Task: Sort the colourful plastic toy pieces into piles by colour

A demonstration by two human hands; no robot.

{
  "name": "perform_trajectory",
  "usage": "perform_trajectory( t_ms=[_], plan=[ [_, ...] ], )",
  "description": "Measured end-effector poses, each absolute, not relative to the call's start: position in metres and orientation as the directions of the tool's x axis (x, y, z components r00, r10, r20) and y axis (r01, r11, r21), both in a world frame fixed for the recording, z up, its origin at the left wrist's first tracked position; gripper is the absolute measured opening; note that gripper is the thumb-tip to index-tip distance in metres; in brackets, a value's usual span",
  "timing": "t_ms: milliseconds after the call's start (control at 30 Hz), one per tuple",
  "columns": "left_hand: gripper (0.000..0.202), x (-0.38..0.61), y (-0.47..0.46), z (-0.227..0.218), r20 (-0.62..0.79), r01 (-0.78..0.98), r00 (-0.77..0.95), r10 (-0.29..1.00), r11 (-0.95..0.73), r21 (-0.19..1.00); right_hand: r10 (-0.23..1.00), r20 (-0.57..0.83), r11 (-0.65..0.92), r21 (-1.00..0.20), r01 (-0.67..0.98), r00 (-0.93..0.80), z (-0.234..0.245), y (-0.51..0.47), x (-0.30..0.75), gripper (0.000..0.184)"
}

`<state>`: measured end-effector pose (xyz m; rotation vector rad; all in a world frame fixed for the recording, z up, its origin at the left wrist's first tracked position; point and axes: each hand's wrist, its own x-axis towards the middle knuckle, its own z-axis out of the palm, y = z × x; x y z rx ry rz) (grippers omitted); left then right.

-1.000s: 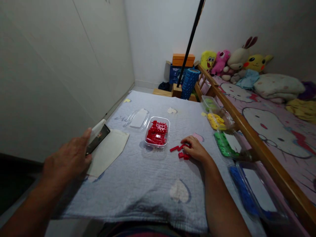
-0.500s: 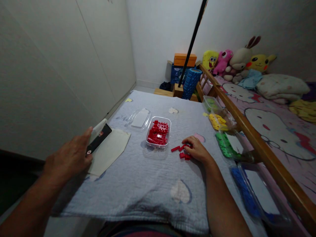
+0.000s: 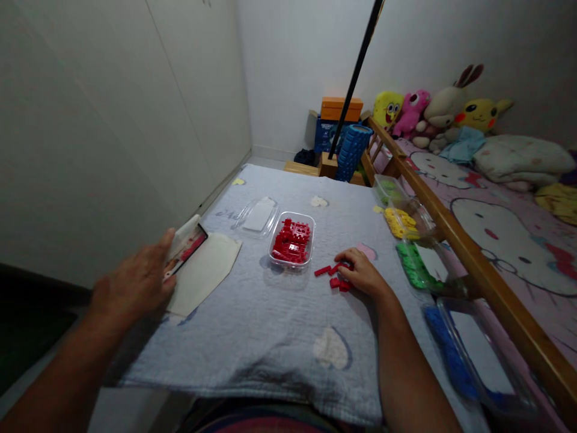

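Note:
My left hand [image 3: 135, 282] rests at the left edge of the cloth-covered table [image 3: 270, 325], its fingers touching a phone [image 3: 187, 249] whose screen is lit. The phone lies on a pale sheet of paper [image 3: 205, 273]. My right hand [image 3: 363, 273] lies curled on the cloth, fingertips on a few loose red bricks [image 3: 333, 275]. Just left of them stands a clear tub of red bricks [image 3: 292, 239], with its clear lid [image 3: 258, 215] beside it.
Along the right side run open tubs of light green [image 3: 387, 189], yellow [image 3: 399, 222], green [image 3: 415, 261] and blue bricks [image 3: 455, 355] against a wooden bed rail [image 3: 478, 264]. Plush toys [image 3: 433, 111] sit on the bed. A black pole [image 3: 356, 78] and boxes [image 3: 340, 111] stand behind.
The phone's screen, dark before, is now lit under my left fingers. The view has drifted slightly; my right hand stays on the red bricks.

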<state>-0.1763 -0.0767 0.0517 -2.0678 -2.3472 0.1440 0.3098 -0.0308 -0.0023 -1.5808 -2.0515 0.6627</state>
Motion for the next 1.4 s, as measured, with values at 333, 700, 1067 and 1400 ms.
perform_trajectory(
  t_ms=[333,700,1067,1400],
  plan=[
    [0.07,-0.168,-0.08,0.059,-0.025,0.984,-0.125,0.992,0.121,-0.128,0.968,0.074,0.233,-0.618,0.751,-0.239,-0.003,-0.03,0.31,0.02],
    [0.079,-0.177,-0.077,0.059,-0.077,0.992,-0.055,0.995,0.045,-0.116,0.965,0.069,0.243,-0.606,0.758,-0.254,-0.006,-0.028,0.312,0.019],
    [0.095,-0.214,-0.066,0.04,-0.043,0.992,0.127,0.991,-0.127,0.003,0.964,0.082,0.249,-0.618,0.746,-0.253,-0.006,-0.029,0.311,0.02],
    [0.109,-0.219,-0.064,0.038,-0.13,0.988,0.118,0.984,-0.13,-0.082,0.964,0.093,0.252,-0.614,0.748,-0.249,-0.006,-0.029,0.311,0.019]
  ],
)
